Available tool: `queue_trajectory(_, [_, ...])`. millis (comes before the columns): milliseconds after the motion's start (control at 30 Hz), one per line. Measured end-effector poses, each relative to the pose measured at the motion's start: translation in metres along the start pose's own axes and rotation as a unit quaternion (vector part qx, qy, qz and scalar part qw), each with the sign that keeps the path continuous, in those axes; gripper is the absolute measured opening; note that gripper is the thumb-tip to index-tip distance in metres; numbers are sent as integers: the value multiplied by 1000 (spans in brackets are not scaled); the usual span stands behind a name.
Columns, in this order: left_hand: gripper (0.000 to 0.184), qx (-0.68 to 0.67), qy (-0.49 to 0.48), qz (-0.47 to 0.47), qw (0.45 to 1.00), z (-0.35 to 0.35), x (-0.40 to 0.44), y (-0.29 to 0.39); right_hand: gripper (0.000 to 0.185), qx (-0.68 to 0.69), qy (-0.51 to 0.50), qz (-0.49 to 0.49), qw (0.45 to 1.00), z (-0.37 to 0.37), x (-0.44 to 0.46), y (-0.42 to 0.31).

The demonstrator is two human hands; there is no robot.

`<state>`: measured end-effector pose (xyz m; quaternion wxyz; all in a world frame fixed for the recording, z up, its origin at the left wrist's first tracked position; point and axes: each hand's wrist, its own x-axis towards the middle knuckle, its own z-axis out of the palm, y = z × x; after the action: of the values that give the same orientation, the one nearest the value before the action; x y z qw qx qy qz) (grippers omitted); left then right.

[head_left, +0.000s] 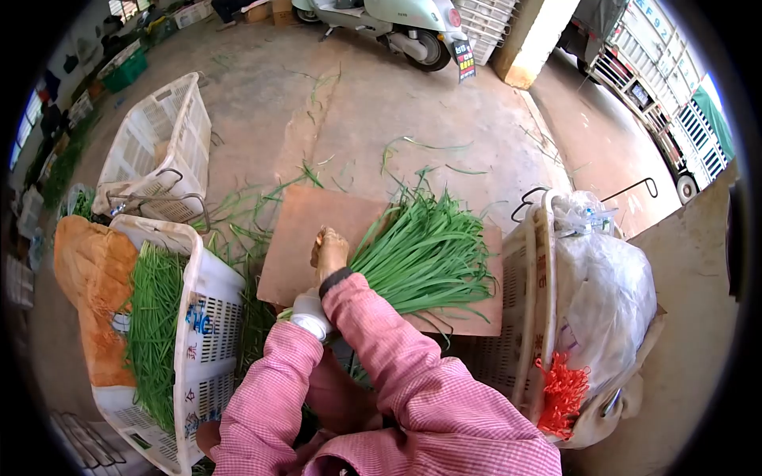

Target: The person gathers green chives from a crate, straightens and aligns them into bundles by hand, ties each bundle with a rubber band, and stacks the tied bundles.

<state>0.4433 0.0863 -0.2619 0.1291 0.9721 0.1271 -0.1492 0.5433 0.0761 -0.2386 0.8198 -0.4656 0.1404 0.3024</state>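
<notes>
Long green garlic chives lie fanned out on a brown board in front of me. My right hand is closed above the board, just left of the chives' gathered ends. What its fingers hold, if anything, I cannot make out. My left hand is mostly hidden under my right forearm. A white covering or object shows at the end of my left sleeve, beside the board's near edge. A bit of green pokes out left of it.
At left, a white crate holds more green stalks and an orange-brown cloth; another crate stands behind. At right, a crate bears plastic bags and red ties. A scooter stands ahead.
</notes>
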Motion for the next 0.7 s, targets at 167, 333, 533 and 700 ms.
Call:
queue_trajectory(167, [37,-20,26,-32,999,-6,-3,4,25,-26,133,-43,990,-11,76,37])
queue_trajectory(333, [52,-3,-29,4,1000,4,7,-10,23,-226,-27,-22,974,-9,66,22])
queue_trajectory(533, [84,-49,-61,-19,997,-35,-2,8,16,-261,-253,-448,817,-64,-83,-70])
queue_trajectory(700, [80,-82,-44,-10,996,-34,-5,10,8,-210,11,-199,957,-202,-68,-105])
